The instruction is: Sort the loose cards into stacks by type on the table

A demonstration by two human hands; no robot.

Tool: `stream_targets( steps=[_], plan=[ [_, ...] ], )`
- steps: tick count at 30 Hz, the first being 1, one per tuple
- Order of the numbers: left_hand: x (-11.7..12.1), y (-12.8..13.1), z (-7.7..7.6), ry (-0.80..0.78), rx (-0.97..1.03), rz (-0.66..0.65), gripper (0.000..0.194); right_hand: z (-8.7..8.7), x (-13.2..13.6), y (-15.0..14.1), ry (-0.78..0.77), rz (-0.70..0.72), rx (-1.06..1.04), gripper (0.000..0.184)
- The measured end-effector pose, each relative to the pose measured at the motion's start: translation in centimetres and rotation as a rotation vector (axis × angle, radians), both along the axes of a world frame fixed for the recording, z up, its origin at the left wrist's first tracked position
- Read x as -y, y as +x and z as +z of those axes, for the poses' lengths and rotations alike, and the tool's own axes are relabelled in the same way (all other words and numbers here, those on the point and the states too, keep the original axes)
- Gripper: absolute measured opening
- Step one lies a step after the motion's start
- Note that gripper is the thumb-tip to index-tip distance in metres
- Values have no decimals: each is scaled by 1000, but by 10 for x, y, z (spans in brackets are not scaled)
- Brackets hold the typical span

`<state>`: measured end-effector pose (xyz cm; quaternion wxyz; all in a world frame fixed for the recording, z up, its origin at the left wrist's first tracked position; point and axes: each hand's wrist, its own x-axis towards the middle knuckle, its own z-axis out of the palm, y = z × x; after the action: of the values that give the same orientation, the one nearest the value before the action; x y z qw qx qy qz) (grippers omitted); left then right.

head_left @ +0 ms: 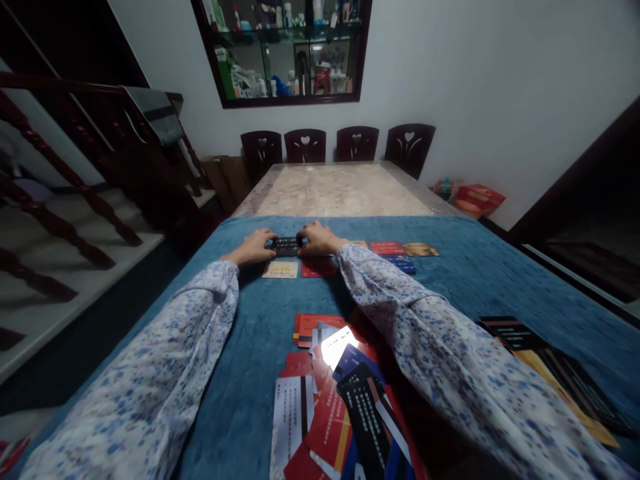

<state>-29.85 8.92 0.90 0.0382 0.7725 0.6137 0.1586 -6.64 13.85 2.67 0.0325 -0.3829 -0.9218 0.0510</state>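
A black card [287,247] with lines of pale print lies near the far part of the blue cloth. My left hand [253,247] grips its left edge, and my right hand [320,239] has its fingers closed on the right edge. Just nearer to me are a cream card [280,270] and a red card [318,269]. To the right are another red card [386,247], a blue card [403,265] and a gold card [421,249]. My right wrist partly hides a further card beside it. A loose pile of overlapping cards [330,417] spreads out closest to me, partly under my right forearm.
The blue cloth [240,373] covers the near part of a long table [340,190]. Several dark cards [510,331] and a yellow piece lie at the right, partly behind my sleeve. Chairs [357,143] stand at the far end; a stair railing [70,167] is on the left.
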Motion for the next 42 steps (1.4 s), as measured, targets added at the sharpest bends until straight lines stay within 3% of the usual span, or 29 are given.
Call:
stream_targets(
  steps=[18,25,42],
  plan=[
    [-8,0,6,-195,-41,33,66,-3,-6,-4,3,21,38,44],
    [-8,5,13,-233,-104,-36,57,-3,-4,-5,7,38,46,40],
    [-9,-1,5,-128,-103,-16,59,4,7,-1,30,50,75,48]
  ],
)
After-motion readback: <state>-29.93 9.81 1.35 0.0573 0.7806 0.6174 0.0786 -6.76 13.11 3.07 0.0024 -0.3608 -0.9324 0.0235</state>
